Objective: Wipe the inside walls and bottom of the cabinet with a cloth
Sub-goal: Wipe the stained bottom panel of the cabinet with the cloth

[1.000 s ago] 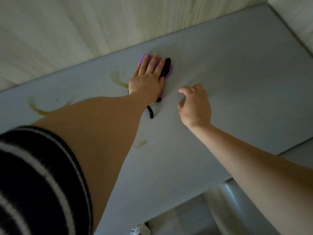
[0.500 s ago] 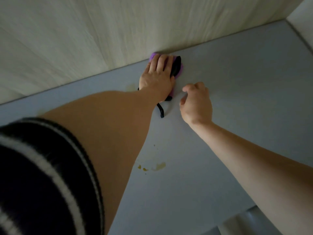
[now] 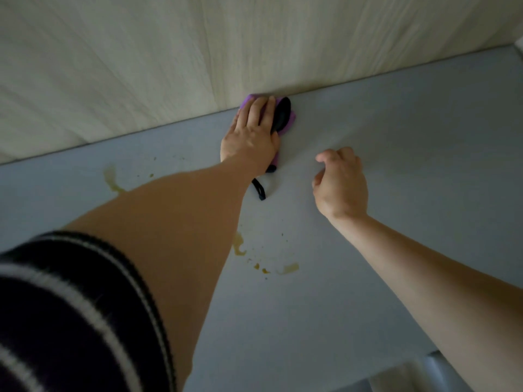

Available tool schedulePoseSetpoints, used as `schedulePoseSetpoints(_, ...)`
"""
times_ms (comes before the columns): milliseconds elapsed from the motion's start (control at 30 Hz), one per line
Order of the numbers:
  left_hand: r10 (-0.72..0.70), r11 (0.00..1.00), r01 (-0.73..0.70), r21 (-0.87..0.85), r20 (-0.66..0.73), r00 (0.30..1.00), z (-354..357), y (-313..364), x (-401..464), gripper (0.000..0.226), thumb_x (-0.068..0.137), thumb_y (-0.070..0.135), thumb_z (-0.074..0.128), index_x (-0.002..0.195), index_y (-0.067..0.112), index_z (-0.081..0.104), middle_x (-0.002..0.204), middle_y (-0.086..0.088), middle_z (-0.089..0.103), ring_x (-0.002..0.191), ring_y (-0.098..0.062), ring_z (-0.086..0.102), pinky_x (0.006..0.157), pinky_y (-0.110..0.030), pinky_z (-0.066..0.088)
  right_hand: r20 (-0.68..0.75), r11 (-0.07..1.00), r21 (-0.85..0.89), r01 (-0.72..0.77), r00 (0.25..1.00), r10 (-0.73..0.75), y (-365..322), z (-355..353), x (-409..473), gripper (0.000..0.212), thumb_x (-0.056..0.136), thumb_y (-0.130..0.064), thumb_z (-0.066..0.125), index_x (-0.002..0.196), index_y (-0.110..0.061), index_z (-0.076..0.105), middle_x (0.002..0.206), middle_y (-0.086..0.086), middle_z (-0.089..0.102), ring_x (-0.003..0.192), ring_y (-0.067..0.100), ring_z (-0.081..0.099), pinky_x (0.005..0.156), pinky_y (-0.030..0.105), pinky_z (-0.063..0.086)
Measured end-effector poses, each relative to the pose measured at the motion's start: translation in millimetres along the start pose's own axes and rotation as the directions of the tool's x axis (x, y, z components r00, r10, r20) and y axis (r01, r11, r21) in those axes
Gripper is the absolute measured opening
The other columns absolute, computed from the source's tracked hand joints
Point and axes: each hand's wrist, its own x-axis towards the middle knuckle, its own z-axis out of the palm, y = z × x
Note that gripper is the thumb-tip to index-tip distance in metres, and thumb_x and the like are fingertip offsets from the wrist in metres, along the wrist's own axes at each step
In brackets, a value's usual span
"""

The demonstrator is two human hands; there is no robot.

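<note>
My left hand (image 3: 250, 134) lies flat with straight fingers on a purple cloth with black trim (image 3: 284, 117), pressing it onto the grey cabinet bottom (image 3: 410, 171) right where it meets the pale wood-grain back wall (image 3: 198, 66). A black loop of the cloth (image 3: 259, 190) trails out below my wrist. My right hand (image 3: 341, 183) hovers to the right of the cloth with loosely curled fingers and holds nothing. Yellowish stains (image 3: 287, 268) mark the bottom in front of my hands, and another stain (image 3: 111, 181) lies to the left.
The right side wall (image 3: 519, 49) shows at the far right corner. The front edge of the cabinet bottom (image 3: 396, 363) runs at lower right, with a pale floor (image 3: 424, 377) beyond it. My striped sleeve (image 3: 70, 321) fills the lower left.
My left hand has pushed the cloth away from me up to the back wall. The view has shifted, revealing more stains near the front. My right hand has kept its place beside the cloth.
</note>
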Motion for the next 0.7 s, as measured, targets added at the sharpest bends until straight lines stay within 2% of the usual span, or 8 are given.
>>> schedulePoseSetpoints(233, -0.14, 0.99, 0.14, -0.009, -0.006, 0.99, -10, -43, -29, 0.059, 0.099, 0.034, 0.03, 0.152, 0.021, 0.006, 0.158, 0.0, 0.009, 0.146, -0.019, 0.002, 0.118, -0.034, 0.009, 0.016, 1.0, -0.015, 0.019, 1.0, -0.018, -8, 4, -15, 0.037, 0.089, -0.008, 0.049, 0.126, -0.015, 0.053, 0.127, 0.01, 0.043, 0.119, 0.029, 0.04, 0.09, 0.039, 0.039)
schedulePoseSetpoints(400, -0.256, 0.967, 0.256, -0.009, -0.046, 0.966, -13, -72, -54, 0.06, 0.098, 0.033, 0.03, 0.152, 0.019, 0.007, 0.158, -0.003, 0.008, 0.146, -0.021, -0.001, 0.119, -0.034, 0.003, -0.014, 1.0, 0.01, -0.001, 1.0, 0.001, -10, 9, -20, 0.036, 0.089, -0.008, 0.049, 0.125, -0.015, 0.053, 0.128, 0.01, 0.042, 0.12, 0.029, 0.039, 0.089, 0.039, 0.039)
schedulePoseSetpoints(567, -0.337, 0.941, 0.336, -0.034, -0.039, 0.941, -8, -60, -57, 0.059, 0.098, 0.028, 0.029, 0.152, 0.024, 0.006, 0.16, -0.002, 0.002, 0.146, -0.023, -0.006, 0.119, -0.036, -0.005, -0.031, 0.997, 0.081, -0.008, 0.999, 0.01, -4, 12, -16, 0.036, 0.088, -0.008, 0.05, 0.123, -0.016, 0.055, 0.128, 0.009, 0.044, 0.119, 0.029, 0.04, 0.088, 0.038, 0.039)
schedulePoseSetpoints(633, -0.285, 0.958, 0.285, -0.016, -0.012, 0.958, -6, -42, -55, 0.058, 0.098, 0.028, 0.028, 0.152, 0.026, 0.005, 0.16, -0.003, 0.0, 0.146, -0.024, -0.008, 0.117, -0.036, -0.008, -0.038, 0.994, 0.111, 0.001, 0.999, 0.004, -1, 14, -15, 0.037, 0.086, -0.007, 0.051, 0.122, -0.015, 0.056, 0.126, 0.01, 0.045, 0.118, 0.029, 0.042, 0.087, 0.038, 0.04)
schedulePoseSetpoints(700, -0.148, 0.989, 0.147, 0.023, 0.037, 0.988, -4, -18, -54, 0.058, 0.099, 0.028, 0.027, 0.152, 0.026, 0.004, 0.16, -0.003, -0.002, 0.146, -0.023, -0.009, 0.117, -0.033, -0.011, -0.044, 0.99, 0.14, 0.034, 0.999, -0.028, 2, 15, -13, 0.037, 0.085, -0.006, 0.052, 0.121, -0.013, 0.058, 0.124, 0.011, 0.047, 0.116, 0.03, 0.043, 0.087, 0.038, 0.04)
